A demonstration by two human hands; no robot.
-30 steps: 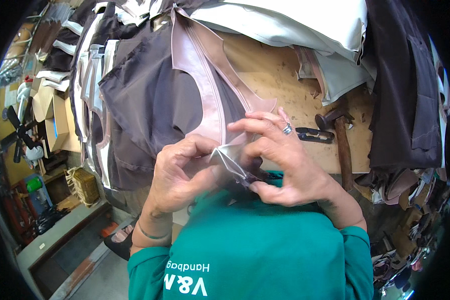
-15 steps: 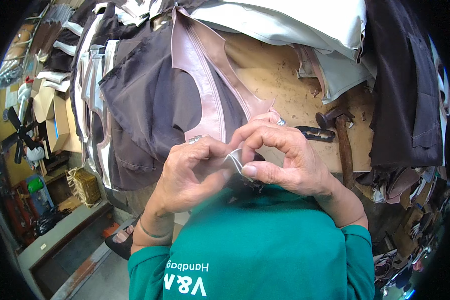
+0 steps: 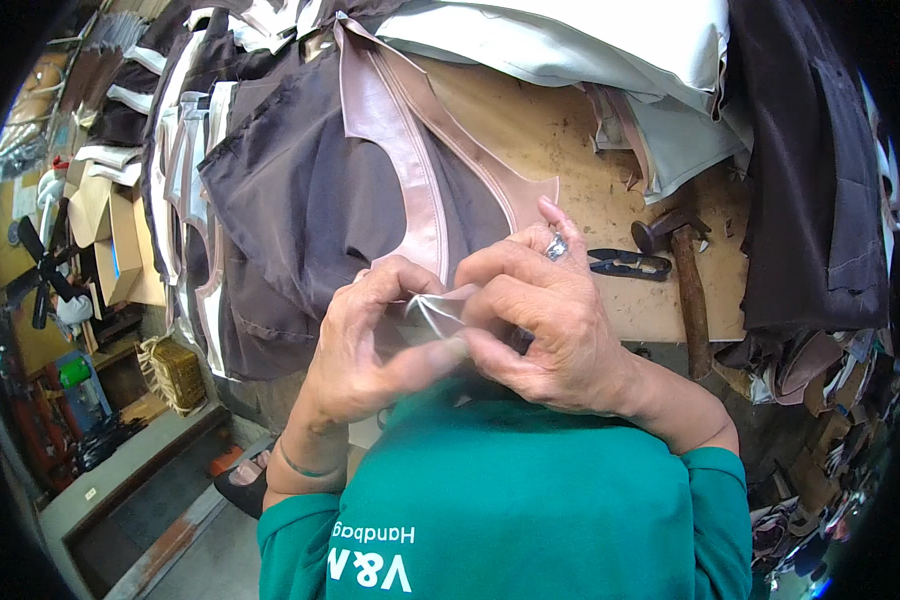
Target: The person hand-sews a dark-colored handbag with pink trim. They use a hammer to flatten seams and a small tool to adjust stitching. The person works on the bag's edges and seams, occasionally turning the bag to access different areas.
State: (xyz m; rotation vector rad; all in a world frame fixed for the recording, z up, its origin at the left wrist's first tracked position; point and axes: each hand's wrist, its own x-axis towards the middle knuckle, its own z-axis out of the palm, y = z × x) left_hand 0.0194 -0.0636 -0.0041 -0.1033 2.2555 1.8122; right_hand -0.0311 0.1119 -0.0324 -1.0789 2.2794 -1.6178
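A pink leather piece (image 3: 422, 208) with a stitched seam and curved edges runs from the bench down to my hands, joined to dark brown fabric (image 3: 305, 190). Its near end is folded, and a pale underside shows between my fingers. My left hand (image 3: 370, 335) is closed round this end from the left, its thumb blurred below the fold. My right hand (image 3: 545, 315), with a ring on it, pinches the same end from the right, its fingertips partly hidden. The two hands almost meet in front of my green shirt.
Right of my right hand, black-handled pliers (image 3: 628, 264) and a wooden-handled hammer (image 3: 688, 285) lie on the worn bench (image 3: 530, 120). White material (image 3: 590, 40) covers the back, and dark cloth (image 3: 815, 180) hangs at the right. A small wicker basket (image 3: 170, 375) stands at left.
My right hand has turned, with its fingers now curled over the leather end. The folded end has shifted slightly left, and the left thumb has moved down away from the fingers.
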